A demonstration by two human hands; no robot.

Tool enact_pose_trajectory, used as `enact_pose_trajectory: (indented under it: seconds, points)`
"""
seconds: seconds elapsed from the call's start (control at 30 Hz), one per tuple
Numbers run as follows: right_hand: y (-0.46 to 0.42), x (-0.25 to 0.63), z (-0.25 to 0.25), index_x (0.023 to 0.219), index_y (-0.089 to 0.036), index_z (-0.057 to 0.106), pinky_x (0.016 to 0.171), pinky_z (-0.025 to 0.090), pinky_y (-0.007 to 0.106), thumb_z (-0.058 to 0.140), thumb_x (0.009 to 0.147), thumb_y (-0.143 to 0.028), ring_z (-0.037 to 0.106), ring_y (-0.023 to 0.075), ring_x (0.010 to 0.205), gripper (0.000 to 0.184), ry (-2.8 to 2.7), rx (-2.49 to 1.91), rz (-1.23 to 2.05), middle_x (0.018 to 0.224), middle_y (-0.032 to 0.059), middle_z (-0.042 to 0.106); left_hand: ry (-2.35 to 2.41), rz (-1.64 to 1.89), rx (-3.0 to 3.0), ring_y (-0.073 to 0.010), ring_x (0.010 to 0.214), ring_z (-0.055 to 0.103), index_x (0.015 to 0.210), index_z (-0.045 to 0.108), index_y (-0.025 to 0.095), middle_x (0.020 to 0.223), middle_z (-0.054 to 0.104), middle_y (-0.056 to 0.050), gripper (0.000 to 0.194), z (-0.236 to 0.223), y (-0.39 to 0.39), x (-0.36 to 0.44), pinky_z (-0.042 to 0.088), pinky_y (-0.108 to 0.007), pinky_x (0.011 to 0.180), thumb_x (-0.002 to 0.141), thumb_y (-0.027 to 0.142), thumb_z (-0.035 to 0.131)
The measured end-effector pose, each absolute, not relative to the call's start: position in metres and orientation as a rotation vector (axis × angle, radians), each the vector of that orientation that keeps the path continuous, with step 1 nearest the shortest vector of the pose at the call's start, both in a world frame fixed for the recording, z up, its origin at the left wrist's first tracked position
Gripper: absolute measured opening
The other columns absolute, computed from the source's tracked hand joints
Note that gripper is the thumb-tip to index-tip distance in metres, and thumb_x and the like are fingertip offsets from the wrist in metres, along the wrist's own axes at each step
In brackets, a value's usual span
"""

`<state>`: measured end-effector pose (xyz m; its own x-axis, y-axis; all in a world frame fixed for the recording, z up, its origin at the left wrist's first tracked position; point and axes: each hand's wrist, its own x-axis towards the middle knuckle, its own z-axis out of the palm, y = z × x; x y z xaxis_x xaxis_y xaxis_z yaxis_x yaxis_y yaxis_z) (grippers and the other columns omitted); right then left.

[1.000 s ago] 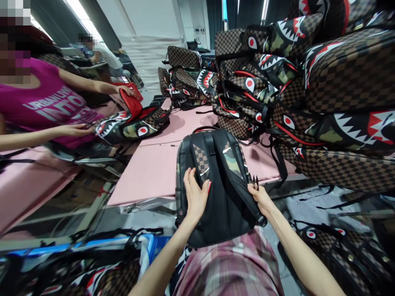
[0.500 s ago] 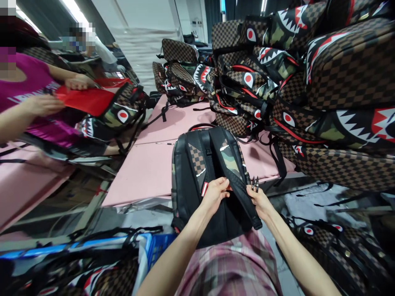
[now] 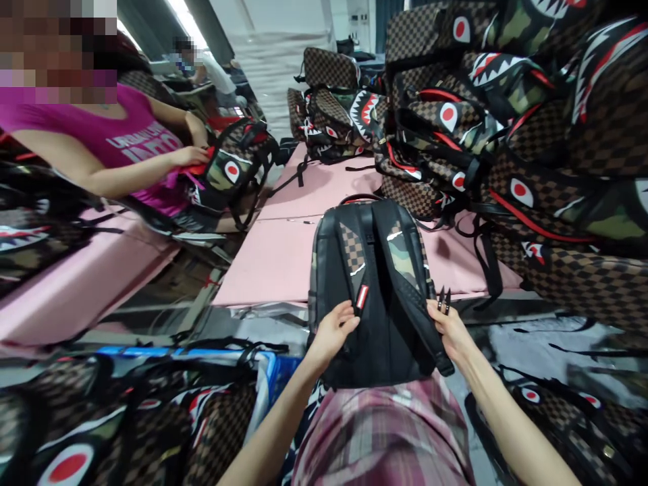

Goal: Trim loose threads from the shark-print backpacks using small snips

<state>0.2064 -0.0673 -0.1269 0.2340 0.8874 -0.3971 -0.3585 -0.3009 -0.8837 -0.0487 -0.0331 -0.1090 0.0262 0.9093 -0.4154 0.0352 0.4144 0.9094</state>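
A black backpack (image 3: pixel 372 324) leans between my lap and the table edge, its back panel and two shoulder straps facing me. Checkered and camouflage patches mark the straps. My left hand (image 3: pixel 335 329) is closed at the edge of the left shoulder strap (image 3: pixel 353 260), just under a small red-and-white label (image 3: pixel 361 297). At the right strap (image 3: pixel 412 297), my right hand (image 3: pixel 450 331) is closed around small thread snips (image 3: pixel 444 300), blades pointing up, with its fingertips against the strap's outer edge. The snips' handles are hidden in the palm.
Checkered shark-face backpacks (image 3: pixel 536 189) are piled on the right of the pink table (image 3: pixel 273 263). A blue crate (image 3: pixel 276 368) and more backpacks stand low left; others lie low right (image 3: pixel 567 412). At left, a co-worker in a magenta shirt (image 3: pixel 136 135) handles another backpack (image 3: pixel 237 162).
My left hand has moved from the right strap to the left strap near the label. My right hand keeps the snips at the right strap. The view has turned left; the co-worker's red cloth is mostly tucked away.
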Motion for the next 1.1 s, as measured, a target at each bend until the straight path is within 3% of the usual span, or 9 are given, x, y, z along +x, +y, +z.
enact_pose_trajectory:
  seconds: [0.07, 0.17, 0.3, 0.5, 0.67, 0.83, 0.9, 0.97, 1.1]
  points:
    - [-0.067, 0.206, -0.131, 0.081, -0.015, 0.069, 0.040, 0.024, 0.019, 0.078, 0.053, -0.045, 0.035, 0.0052, 0.042, 0.042, -0.604, -1.387, 1.314, 0.059, -0.0018, 0.056, 1.332, 0.879, 0.924, -0.0150, 0.075, 0.060, 0.088, 0.060, 0.013, 0.081, 0.065, -0.005, 0.042, -0.109, -0.037, -0.041, 0.047, -0.028, 0.074, 0.050, 0.023, 0.075]
    - [-0.066, 0.209, -0.141, 0.081, -0.016, 0.069, 0.065, 0.045, 0.028, 0.076, 0.055, -0.044, 0.058, 0.0177, 0.070, 0.039, -0.721, -1.497, 1.158, 0.078, 0.0047, 0.067, 1.256, 0.993, 0.914, -0.0118, 0.070, 0.059, 0.079, 0.058, 0.014, 0.074, 0.064, -0.001, 0.033, -0.094, -0.043, -0.034, 0.045, -0.024, 0.072, 0.050, 0.018, 0.074]
    - [-0.066, 0.214, -0.150, 0.092, -0.015, 0.068, 0.086, 0.043, 0.039, 0.063, 0.069, -0.044, 0.060, 0.0269, 0.093, 0.036, -1.014, -1.682, 0.923, 0.094, 0.0096, 0.068, 1.228, 1.072, 0.910, -0.0111, 0.067, 0.058, 0.074, 0.056, 0.015, 0.069, 0.063, 0.001, 0.031, -0.071, -0.051, -0.035, 0.045, -0.022, 0.068, 0.049, 0.015, 0.074]
    - [-0.072, 0.178, -0.101, 0.099, -0.021, 0.066, 0.077, 0.046, 0.031, 0.050, 0.085, -0.028, 0.060, 0.0196, 0.088, 0.022, -1.453, -1.481, 0.376, 0.097, 0.0069, 0.064, 1.233, 1.056, 0.916, -0.0120, 0.066, 0.059, 0.074, 0.055, 0.016, 0.069, 0.064, 0.000, 0.025, -0.056, -0.055, -0.032, 0.046, -0.022, 0.067, 0.054, 0.015, 0.071]
    - [-0.065, 0.119, -0.055, 0.100, -0.021, 0.064, 0.064, 0.045, 0.023, 0.044, 0.084, -0.009, 0.059, 0.0134, 0.075, 0.028, -1.801, -1.094, 0.423, 0.089, 0.0054, 0.060, 1.211, 1.058, 0.949, -0.0106, 0.062, 0.057, 0.072, 0.054, 0.015, 0.065, 0.061, 0.001, 0.027, -0.050, -0.056, -0.030, 0.044, -0.020, 0.060, 0.051, 0.015, 0.072]
    - [-0.058, 0.098, -0.054, 0.082, -0.016, 0.061, 0.057, 0.038, 0.022, 0.042, 0.079, -0.003, 0.051, 0.0112, 0.061, 0.023, -1.999, -1.157, 0.118, 0.078, 0.0049, 0.058, 1.174, 1.071, 1.020, -0.0099, 0.059, 0.055, 0.072, 0.054, 0.015, 0.064, 0.059, 0.002, 0.031, -0.052, -0.058, -0.030, 0.041, -0.018, 0.054, 0.049, 0.014, 0.075]
    - [-0.066, 0.097, -0.055, 0.076, -0.016, 0.058, 0.055, 0.036, 0.023, 0.039, 0.079, -0.005, 0.048, 0.0116, 0.059, 0.022, -2.010, -1.114, 0.204, 0.074, 0.0045, 0.055, 1.143, 1.070, 0.997, -0.0094, 0.059, 0.053, 0.072, 0.054, 0.015, 0.064, 0.058, 0.003, 0.032, -0.057, -0.057, -0.030, 0.041, -0.018, 0.055, 0.049, 0.016, 0.076]
    - [-0.075, 0.099, -0.054, 0.072, -0.017, 0.054, 0.055, 0.035, 0.023, 0.037, 0.081, -0.007, 0.047, 0.0121, 0.061, 0.021, -1.949, -1.010, 0.539, 0.073, 0.0034, 0.052, 1.141, 1.069, 0.955, -0.0092, 0.059, 0.053, 0.071, 0.054, 0.015, 0.064, 0.058, 0.003, 0.031, -0.063, -0.056, -0.031, 0.041, -0.018, 0.057, 0.049, 0.017, 0.076]
    - [-0.072, 0.119, -0.055, 0.067, -0.019, 0.053, 0.057, 0.037, 0.023, 0.045, 0.087, -0.029, 0.047, 0.0127, 0.062, 0.024, -1.530, -1.146, 1.007, 0.066, 0.0006, 0.050, 1.156, 1.027, 0.903, -0.0112, 0.066, 0.056, 0.076, 0.057, 0.014, 0.070, 0.062, 0.000, 0.028, -0.072, -0.056, -0.037, 0.043, -0.020, 0.064, 0.054, 0.019, 0.075]
